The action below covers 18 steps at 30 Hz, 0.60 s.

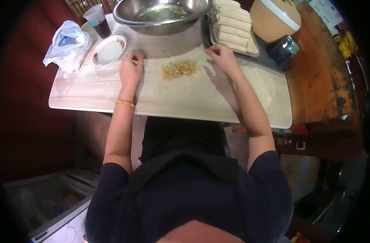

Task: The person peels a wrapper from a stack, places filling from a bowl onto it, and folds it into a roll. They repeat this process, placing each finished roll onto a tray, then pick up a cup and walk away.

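Note:
A mound of bean sprout filling (pixel 179 70) lies on a thin, pale wrapper (pixel 172 86), whose edges blend into the tabletop. To the left of the filling, my left hand (pixel 131 68) rests with its fingers curled into a pinch; whatever is between the fingertips is too small to make out. On the other side, the fingertips of my right hand (pixel 222 58) pinch together at what looks like the wrapper's far right edge. Another pale sheet (pixel 260 87) seems to lie flat beside my right forearm.
A steel bowl (pixel 160 27) with sprout remnants stands at the back. Rolled wraps (pixel 233 26) are stacked on a dark tray (pixel 270 64), near a phone (pixel 284 51) and tan container (pixel 274 18). Leftward are a flowered dish (pixel 109 50), plastic cup (pixel 97 21) and plastic bag (pixel 69 46).

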{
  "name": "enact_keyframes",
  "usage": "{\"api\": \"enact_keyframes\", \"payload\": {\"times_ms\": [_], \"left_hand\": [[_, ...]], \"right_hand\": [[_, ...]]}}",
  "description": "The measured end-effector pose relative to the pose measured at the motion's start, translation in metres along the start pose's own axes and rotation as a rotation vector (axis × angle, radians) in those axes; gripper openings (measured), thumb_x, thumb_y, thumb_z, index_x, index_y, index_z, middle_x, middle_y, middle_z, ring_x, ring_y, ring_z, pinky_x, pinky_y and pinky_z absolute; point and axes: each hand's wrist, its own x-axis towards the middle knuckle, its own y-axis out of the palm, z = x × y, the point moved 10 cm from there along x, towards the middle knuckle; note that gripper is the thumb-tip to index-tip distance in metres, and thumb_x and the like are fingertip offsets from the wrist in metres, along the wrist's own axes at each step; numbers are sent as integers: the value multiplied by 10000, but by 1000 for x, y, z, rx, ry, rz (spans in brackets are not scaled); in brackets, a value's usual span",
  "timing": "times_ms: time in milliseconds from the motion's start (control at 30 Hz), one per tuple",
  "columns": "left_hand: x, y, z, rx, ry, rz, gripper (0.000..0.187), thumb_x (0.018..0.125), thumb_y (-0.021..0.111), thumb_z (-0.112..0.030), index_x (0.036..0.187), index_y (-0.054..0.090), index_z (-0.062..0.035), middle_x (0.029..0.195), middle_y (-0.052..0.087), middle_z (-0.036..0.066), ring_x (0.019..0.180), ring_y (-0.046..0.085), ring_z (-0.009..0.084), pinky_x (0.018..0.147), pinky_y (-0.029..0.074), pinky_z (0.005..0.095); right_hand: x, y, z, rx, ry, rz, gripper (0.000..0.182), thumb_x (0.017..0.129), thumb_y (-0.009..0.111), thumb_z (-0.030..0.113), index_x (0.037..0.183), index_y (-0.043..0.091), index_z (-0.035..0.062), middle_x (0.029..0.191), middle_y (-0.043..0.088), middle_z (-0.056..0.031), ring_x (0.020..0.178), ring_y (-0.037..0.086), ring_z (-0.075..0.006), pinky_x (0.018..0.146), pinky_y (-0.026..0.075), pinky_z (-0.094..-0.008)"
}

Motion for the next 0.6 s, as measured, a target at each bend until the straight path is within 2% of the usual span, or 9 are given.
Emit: {"api": "enact_keyframes", "payload": {"times_ms": [67, 133, 200, 267, 333, 367, 433, 533, 600], "left_hand": [[0, 6, 9, 94, -46, 40, 273, 867, 677, -300, 974, 690, -50, 888, 647, 167, 868, 646, 324, 745, 513, 420], [2, 14, 20, 181, -133, 122, 389, 828, 697, -366, 1012, 708, -23, 953, 664, 203, 922, 652, 358, 812, 528, 432], [8, 20, 17, 207, -129, 162, 407, 824, 699, -380, 989, 716, -9, 971, 673, 211, 930, 653, 366, 816, 528, 436], [15, 24, 12, 237, -126, 204, 427, 821, 701, -394, 967, 725, 6, 989, 682, 219, 937, 653, 375, 820, 528, 439], [22, 31, 7, 401, -138, 291, 464, 799, 721, -414, 928, 732, 31, 1002, 690, 253, 939, 662, 378, 825, 527, 442], [27, 29, 3, 399, -138, 297, 464, 799, 721, -414, 928, 732, 31, 1002, 690, 253, 939, 662, 378, 825, 527, 442], [28, 50, 5, 342, -211, 570, 501, 771, 748, -419, 954, 726, 47, 983, 690, 274, 951, 673, 363, 840, 528, 426], [38, 77, 24, 276, -173, 566, 505, 747, 750, -391, 936, 720, 76, 957, 689, 292, 945, 681, 385, 839, 529, 423], [42, 81, 26, 272, -141, 525, 497, 746, 728, -376, 947, 717, 78, 984, 674, 317, 982, 670, 407, 841, 533, 421]], "right_hand": [[-1, 11, -13, -114, 29, 88, 403, 825, 734, 348, 998, 704, -15, 933, 704, -215, 877, 686, -341, 781, 522, -402], [-3, 13, -10, -211, 20, 47, 389, 833, 724, 337, 980, 704, -22, 961, 700, -223, 896, 683, -351, 796, 526, -411], [-6, 12, 4, -373, 2, 23, 364, 860, 683, 321, 939, 707, -33, 1040, 690, -234, 954, 672, -380, 843, 534, -446], [1, 22, 2, -433, 17, 28, 348, 857, 681, 311, 937, 711, -27, 1037, 693, -232, 961, 674, -381, 844, 536, -452], [7, 30, 5, -494, 37, 36, 333, 854, 679, 300, 935, 715, -21, 1033, 696, -229, 967, 676, -381, 846, 537, -458], [8, 32, 7, -497, 59, 37, 293, 845, 673, 257, 941, 720, -15, 1032, 697, -229, 973, 677, -381, 849, 539, -463], [7, 36, 7, -505, 87, 36, 257, 835, 666, 214, 947, 725, -10, 1031, 698, -229, 980, 679, -381, 852, 541, -467], [12, 36, 11, -492, 126, 56, 208, 811, 602, 104, 936, 737, 7, 1043, 700, -223, 994, 680, -376, 863, 542, -462], [19, 40, 8, -507, 124, 68, 221, 813, 603, 109, 962, 730, 5, 1040, 701, -220, 996, 681, -371, 862, 541, -460]]}}
